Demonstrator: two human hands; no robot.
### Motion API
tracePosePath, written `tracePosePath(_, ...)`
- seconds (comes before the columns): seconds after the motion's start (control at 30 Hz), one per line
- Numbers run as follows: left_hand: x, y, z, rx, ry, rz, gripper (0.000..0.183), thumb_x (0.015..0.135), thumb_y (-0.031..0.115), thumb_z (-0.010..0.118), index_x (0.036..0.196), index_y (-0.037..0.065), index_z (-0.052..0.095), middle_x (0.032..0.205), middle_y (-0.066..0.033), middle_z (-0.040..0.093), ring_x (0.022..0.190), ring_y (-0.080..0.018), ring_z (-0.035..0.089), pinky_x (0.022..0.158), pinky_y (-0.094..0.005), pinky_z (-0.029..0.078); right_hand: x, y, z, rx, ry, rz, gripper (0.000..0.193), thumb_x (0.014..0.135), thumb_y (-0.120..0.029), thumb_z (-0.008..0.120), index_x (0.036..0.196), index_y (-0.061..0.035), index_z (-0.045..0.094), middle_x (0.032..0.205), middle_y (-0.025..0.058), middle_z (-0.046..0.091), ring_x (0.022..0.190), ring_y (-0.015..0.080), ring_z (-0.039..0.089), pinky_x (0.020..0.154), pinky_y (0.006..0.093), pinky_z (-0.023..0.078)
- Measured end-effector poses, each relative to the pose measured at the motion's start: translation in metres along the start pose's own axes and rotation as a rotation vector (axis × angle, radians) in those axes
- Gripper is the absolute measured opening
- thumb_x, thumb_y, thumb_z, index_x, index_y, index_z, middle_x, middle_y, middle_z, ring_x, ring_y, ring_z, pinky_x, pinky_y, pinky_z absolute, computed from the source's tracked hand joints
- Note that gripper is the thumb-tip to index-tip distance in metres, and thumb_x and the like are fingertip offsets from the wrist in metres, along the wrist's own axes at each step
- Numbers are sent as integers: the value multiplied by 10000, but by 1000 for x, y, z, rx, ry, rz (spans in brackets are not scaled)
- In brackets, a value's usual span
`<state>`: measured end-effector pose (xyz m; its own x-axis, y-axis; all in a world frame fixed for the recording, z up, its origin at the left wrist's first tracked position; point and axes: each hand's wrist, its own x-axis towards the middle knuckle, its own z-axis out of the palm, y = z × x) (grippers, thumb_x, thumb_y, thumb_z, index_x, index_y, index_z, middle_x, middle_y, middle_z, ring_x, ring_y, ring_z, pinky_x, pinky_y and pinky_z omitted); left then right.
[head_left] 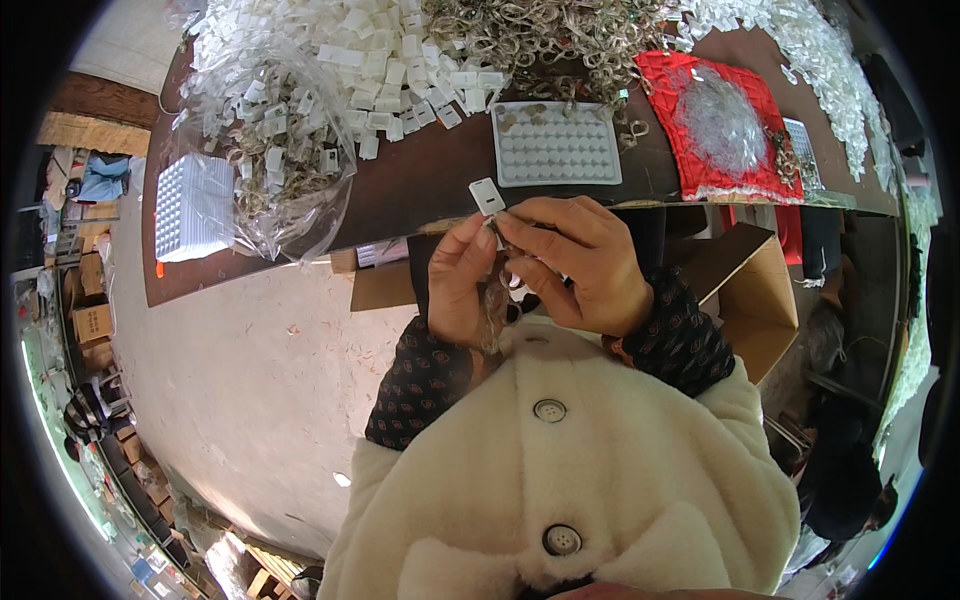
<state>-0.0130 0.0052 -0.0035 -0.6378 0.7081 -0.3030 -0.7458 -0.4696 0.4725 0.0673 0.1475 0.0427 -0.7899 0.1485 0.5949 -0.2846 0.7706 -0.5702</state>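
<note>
My left hand [458, 285] pinches a small white plastic tag [487, 196] between thumb and forefinger, just below the table's front edge. My right hand [580, 262] is curled tight against it, its fingertips on the tag's lower end and on a small metal piece that is mostly hidden. Both hands are held close to my chest, above a cream fleece coat with round buttons.
A dark brown table [420, 180] carries a heap of white tags [380, 60], a tangle of metal rings [540, 40], a white dimpled tray [556, 145], a clear bag of mixed parts [280, 160] and a red cloth [715, 125]. An open cardboard box [755, 290] stands at the right.
</note>
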Motion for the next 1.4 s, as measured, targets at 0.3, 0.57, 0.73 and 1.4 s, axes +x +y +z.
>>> tracePosePath(0.3, -2, -2, -11, 63, -204, -114, 240, 961, 163, 654, 1159, 32, 620, 1054, -112, 693, 893, -167, 665, 811, -322, 556, 3, 6, -6, 1025, 19, 824, 233, 965, -105, 642, 1106, 81, 644, 919, 114, 684, 766, 169, 661, 683, 319, 548)
tracePosePath(0.57, -2, -6, -7, -46, -163, -200, 325, 980, 229, 643, 1237, 40, 584, 1081, -74, 674, 958, -163, 662, 854, -333, 561, -5, 6, 2, 786, 108, 299, 154, 865, 102, 657, 1002, 31, 664, 1024, 144, 679, 985, 210, 661, 862, 316, 538)
tracePosePath(0.73, -6, -6, -2, -149, -184, -261, 418, 1002, 281, 604, 1346, 60, 519, 1217, -45, 607, 1109, -149, 601, 946, -316, 514, -11, 15, 4, 597, 72, 89, 232, 783, 125, 685, 983, 7, 690, 1095, 157, 664, 1022, 251, 665, 881, 340, 539)
tracePosePath(1.4, 0, -9, 5, -182, -149, -424, 318, 1016, 421, 558, 1134, 127, 590, 982, 12, 618, 853, -80, 586, 711, -237, 504, -29, 25, 2, 377, 35, 116, 280, 890, 33, 668, 1167, 1, 689, 1246, 204, 637, 1116, 298, 646, 931, 355, 525)
